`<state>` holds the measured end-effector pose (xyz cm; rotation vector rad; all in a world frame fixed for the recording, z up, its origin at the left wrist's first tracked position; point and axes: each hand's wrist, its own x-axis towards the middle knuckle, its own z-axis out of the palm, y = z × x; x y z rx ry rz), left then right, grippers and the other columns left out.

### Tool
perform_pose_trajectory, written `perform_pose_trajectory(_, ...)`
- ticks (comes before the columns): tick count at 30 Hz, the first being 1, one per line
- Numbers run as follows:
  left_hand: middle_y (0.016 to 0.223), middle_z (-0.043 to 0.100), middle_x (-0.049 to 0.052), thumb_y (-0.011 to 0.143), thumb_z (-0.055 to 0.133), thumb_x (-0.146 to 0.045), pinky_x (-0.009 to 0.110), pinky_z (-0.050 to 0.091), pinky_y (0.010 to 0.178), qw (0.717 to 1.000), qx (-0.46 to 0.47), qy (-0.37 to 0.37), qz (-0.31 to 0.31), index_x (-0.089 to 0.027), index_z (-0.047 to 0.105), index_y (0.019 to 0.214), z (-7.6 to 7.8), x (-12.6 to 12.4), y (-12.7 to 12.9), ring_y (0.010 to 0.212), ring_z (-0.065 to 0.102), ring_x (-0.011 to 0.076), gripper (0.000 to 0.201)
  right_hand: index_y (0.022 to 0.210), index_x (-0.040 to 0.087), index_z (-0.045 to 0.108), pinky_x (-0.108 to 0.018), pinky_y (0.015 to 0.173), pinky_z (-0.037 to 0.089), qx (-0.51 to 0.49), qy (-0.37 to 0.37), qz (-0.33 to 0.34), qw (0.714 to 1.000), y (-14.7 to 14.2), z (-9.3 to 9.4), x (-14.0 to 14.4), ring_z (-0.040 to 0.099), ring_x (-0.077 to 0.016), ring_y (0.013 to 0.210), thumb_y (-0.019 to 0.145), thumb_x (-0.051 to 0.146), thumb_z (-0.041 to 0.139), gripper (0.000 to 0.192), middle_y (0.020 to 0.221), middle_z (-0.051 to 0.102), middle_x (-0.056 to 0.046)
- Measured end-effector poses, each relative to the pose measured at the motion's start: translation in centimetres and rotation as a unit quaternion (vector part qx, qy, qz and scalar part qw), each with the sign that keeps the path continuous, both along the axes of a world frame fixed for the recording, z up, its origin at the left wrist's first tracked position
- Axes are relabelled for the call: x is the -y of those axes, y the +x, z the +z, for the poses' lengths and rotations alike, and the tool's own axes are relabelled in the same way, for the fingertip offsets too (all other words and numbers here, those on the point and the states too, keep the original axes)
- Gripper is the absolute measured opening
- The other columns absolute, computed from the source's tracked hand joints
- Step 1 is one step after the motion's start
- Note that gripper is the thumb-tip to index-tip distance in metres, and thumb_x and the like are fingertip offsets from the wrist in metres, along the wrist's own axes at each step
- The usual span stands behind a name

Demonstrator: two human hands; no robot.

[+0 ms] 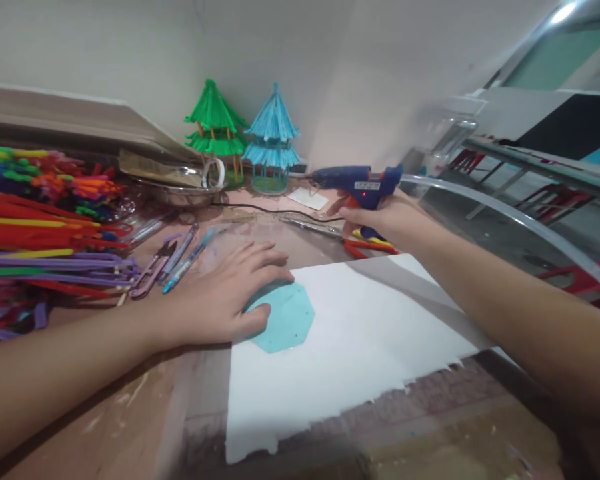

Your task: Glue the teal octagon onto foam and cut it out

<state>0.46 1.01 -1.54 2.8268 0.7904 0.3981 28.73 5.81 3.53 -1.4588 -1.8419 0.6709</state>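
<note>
So the octagon (286,319) sits on the paper sheet (360,353) near its left edge, with the left hand (225,293) flat on it. Pipe cleaners (45,227) are piled far left, pens (185,257) between them and the hand. Two pagodas (245,137) stand at the back, the right hand (390,220) with the glue gun (363,185) to their right, behind the sheet.

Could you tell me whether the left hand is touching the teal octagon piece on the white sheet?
Touching. The head view shows the left hand lying flat on the teal octagon, thumb and fingers covering its left edge with no gap.
</note>
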Motion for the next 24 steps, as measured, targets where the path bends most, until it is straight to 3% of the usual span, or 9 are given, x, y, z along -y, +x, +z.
perform_pose_trajectory(4,0.15,0.048,0.018,0.086,0.049,-0.028,0.065,0.026,0.119,1.0,-0.01,0.01,0.017,-0.015,0.05,0.136,0.0,0.2,-0.1,0.145,0.036,0.036,0.051,0.094,0.022,0.066,-0.032,0.062,0.055,-0.029,-0.042,0.045,0.998,-0.4,-0.5,1.5,0.063,-0.0145,0.057,0.08,0.036,0.067,0.02,0.104,0.075,-0.007)
perform_pose_trajectory(7,0.153,0.045,0.019,0.089,0.048,-0.032,0.067,0.021,0.12,0.999,-0.028,0.03,0.022,-0.014,0.047,0.142,0.0,0.3,-0.2,0.146,0.033,0.0381,0.056,0.091,0.022,0.067,-0.031,0.055,0.05,-0.005,-0.055,0.035,0.998,0.0,-0.9,1.6,0.061,-0.0158,0.054,0.081,0.049,0.065,0.028,0.084,0.075,-0.005)
perform_pose_trajectory(10,0.148,0.051,0.018,0.088,0.048,-0.031,0.068,0.021,0.12,0.998,-0.029,0.053,0.02,-0.014,0.054,0.137,0.1,0.4,0.0,0.144,0.038,0.0391,0.053,0.083,0.024,0.071,-0.031,0.058,0.05,0.046,-0.059,0.037,0.997,0.6,-1.2,1.4,0.062,-0.0195,0.057,0.086,0.062,0.055,0.042,0.056,0.063,-0.002)
perform_pose_trajectory(12,0.141,0.056,0.018,0.087,0.049,-0.03,0.067,0.02,0.121,0.997,-0.02,0.069,0.024,-0.014,0.059,0.132,0.2,0.5,0.1,0.141,0.041,0.0386,0.049,0.079,0.024,0.072,-0.032,0.061,0.052,0.043,-0.06,0.054,0.996,0.9,-1.2,1.5,0.064,-0.0203,0.06,0.088,0.064,0.052,0.045,0.058,0.065,-0.003)
perform_pose_trajectory(16,0.13,0.061,0.015,0.086,0.051,-0.03,0.065,0.019,0.122,0.994,0.001,0.102,0.033,-0.015,0.066,0.122,0.4,0.8,0.3,0.135,0.047,0.0368,0.042,0.073,0.024,0.071,-0.032,0.068,0.055,0.023,-0.095,0.078,0.992,0.7,-0.9,2.1,0.07,-0.0209,0.074,0.088,0.058,0.055,0.04,0.085,0.077,-0.006)
perform_pose_trajectory(24,0.095,0.068,0.01,0.092,0.047,-0.033,0.059,0.034,0.116,0.977,0.007,0.213,0.025,-0.019,0.076,0.105,0.8,1.6,0.2,0.1,0.062,0.0278,0.035,0.057,0.023,0.065,-0.026,0.062,0.048,0.175,-0.065,0.06,0.981,-0.1,-0.3,3.3,0.066,-0.0175,0.069,0.085,0.061,0.054,0.049,0.069,0.072,-0.002)
